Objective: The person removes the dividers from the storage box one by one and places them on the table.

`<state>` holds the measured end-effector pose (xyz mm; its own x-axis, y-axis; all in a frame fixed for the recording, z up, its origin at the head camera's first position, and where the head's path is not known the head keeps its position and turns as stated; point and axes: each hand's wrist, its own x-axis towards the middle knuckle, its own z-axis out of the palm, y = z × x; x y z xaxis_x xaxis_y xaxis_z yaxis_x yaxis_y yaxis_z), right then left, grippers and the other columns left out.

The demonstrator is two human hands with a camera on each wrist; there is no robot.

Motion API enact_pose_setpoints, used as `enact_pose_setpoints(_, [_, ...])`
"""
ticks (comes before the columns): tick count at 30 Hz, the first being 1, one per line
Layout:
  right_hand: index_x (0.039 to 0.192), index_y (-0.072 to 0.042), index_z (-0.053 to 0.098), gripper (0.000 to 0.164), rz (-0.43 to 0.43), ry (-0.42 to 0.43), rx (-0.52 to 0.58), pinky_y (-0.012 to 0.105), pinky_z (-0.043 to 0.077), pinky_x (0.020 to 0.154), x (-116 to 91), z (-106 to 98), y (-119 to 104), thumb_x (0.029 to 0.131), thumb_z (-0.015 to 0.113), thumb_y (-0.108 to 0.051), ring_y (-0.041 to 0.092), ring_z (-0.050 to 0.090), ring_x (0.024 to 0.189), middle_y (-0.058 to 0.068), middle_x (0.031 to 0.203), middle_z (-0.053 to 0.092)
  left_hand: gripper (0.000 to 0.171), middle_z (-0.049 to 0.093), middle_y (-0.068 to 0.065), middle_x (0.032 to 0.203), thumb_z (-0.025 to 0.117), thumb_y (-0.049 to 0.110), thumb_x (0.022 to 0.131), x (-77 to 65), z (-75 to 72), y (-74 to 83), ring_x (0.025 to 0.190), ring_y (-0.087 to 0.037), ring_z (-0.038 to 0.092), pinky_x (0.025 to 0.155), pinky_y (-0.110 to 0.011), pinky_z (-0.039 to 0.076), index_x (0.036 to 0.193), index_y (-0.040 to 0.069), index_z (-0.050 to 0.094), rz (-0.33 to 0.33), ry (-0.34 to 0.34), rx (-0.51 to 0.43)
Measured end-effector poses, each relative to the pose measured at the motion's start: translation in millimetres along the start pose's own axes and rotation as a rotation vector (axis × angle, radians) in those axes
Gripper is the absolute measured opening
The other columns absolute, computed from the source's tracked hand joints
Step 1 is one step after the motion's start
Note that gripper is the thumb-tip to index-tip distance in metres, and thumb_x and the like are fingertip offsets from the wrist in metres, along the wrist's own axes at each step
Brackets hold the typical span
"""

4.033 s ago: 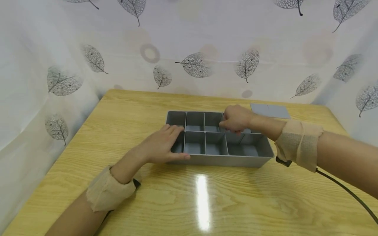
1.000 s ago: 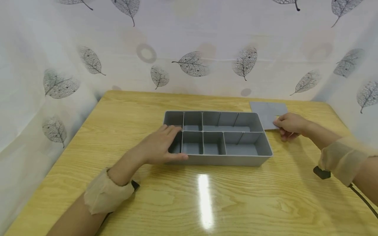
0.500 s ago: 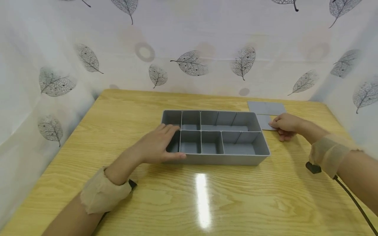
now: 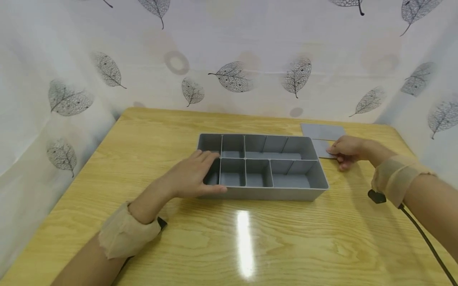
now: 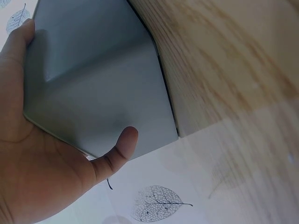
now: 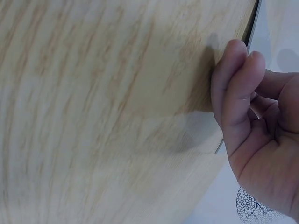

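A grey divided organizer box [image 4: 264, 193] stands on the table in the head view, with partitions in both rows. My left hand [image 4: 191, 174] grips its left end, the fingers over the side rim and the thumb along the front wall. The left wrist view shows that thumb [image 5: 126, 142] against the smooth grey wall. Beyond the box's right end, a flat grey divider [image 4: 321, 148] lies on the table. My right hand [image 4: 347, 151] pinches its right edge, thumb on top and the other fingers curled; in the right wrist view these curled fingers [image 6: 240, 88] hide most of it.
Directly behind the held divider lies more flat grey divider material [image 4: 323, 131], near the table's back edge. A wooden table [image 4: 179, 242] carries everything. White cloth with leaf prints [image 4: 229, 43] hangs around it. A cable [image 4: 429, 242] trails from the right wrist camera.
Four seconds ago my right hand was in the box's back row. A divider from there now lies on the table beside the others. My left hand has stayed on the box.
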<state>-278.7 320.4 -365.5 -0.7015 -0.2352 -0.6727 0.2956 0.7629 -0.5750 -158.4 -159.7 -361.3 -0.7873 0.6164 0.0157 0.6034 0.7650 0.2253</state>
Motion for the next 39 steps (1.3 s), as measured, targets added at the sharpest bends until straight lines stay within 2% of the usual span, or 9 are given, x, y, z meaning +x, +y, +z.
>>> enact_pose_setpoints(8, [0.07, -0.006, 0.046, 0.035, 0.017, -0.057, -0.005, 0.02, 0.048, 0.05, 3, -6, 0, 0.1, 0.036, -0.019, 0.008, 0.05, 0.048, -0.001, 0.058, 0.044, 0.102, 0.038, -0.014, 0.14, 0.035, 0.083, 0.075, 1.2, -0.7, 0.4, 0.128, -0.031, 0.031, 0.105, -0.046, 0.032, 0.142, 0.005, 0.026, 0.006, 0.003, -0.004])
enact_pose_setpoints(15, [0.07, -0.005, 0.048, 0.034, 0.025, -0.022, -0.016, 0.025, 0.052, 0.054, 3, -5, -3, 0.099, 0.039, -0.021, 0.012, 0.055, 0.051, -0.001, 0.056, 0.043, 0.1, 0.041, -0.013, 0.137, 0.036, 0.082, 0.075, 0.0, 0.1, -0.3, 0.125, -0.029, 0.035, 0.102, -0.044, 0.035, 0.141, 0.006, 0.029, 0.018, 0.023, 0.001])
enact_pose_setpoints(22, [0.07, -0.005, 0.048, 0.036, 0.014, -0.008, 0.005, 0.026, 0.053, 0.055, 5, -4, 1, 0.099, 0.041, -0.026, 0.013, 0.057, 0.052, -0.002, 0.056, 0.044, 0.101, 0.039, -0.012, 0.139, 0.035, 0.082, 0.076, -0.4, -0.4, 0.1, 0.128, -0.029, 0.032, 0.106, -0.045, 0.029, 0.142, 0.006, 0.027, 0.013, 0.013, 0.0])
enact_pose_setpoints(28, [0.07, -0.006, 0.044, 0.037, 0.01, -0.041, 0.062, 0.028, 0.054, 0.059, 7, -8, 9, 0.101, 0.033, -0.022, 0.013, 0.056, 0.052, 0.0, 0.057, 0.043, 0.101, 0.038, -0.013, 0.141, 0.036, 0.081, 0.076, 0.4, 0.5, 0.6, 0.129, -0.03, 0.031, 0.107, -0.045, 0.027, 0.142, 0.005, 0.027, 0.014, -0.005, -0.004])
enact_pose_setpoints(33, [0.069, -0.008, 0.04, 0.038, 0.035, 0.013, 0.087, 0.03, 0.054, 0.059, 8, -16, 15, 0.101, 0.024, -0.021, 0.012, 0.053, 0.049, 0.0, 0.056, 0.04, 0.101, 0.038, -0.014, 0.14, 0.035, 0.082, 0.076, 0.9, 1.6, 0.4, 0.129, -0.03, 0.03, 0.107, -0.045, 0.027, 0.142, 0.006, 0.027, 0.017, -0.006, 0.001])
enact_pose_setpoints(39, [0.07, -0.007, 0.041, 0.04, 0.071, 0.061, 0.095, 0.03, 0.055, 0.056, 11, -20, 9, 0.102, 0.026, -0.027, 0.012, 0.054, 0.048, -0.001, 0.054, 0.044, 0.102, 0.037, -0.014, 0.141, 0.035, 0.082, 0.075, 0.6, -0.4, 0.4, 0.129, -0.031, 0.029, 0.106, -0.046, 0.028, 0.143, 0.006, 0.026, 0.006, -0.007, -0.009])
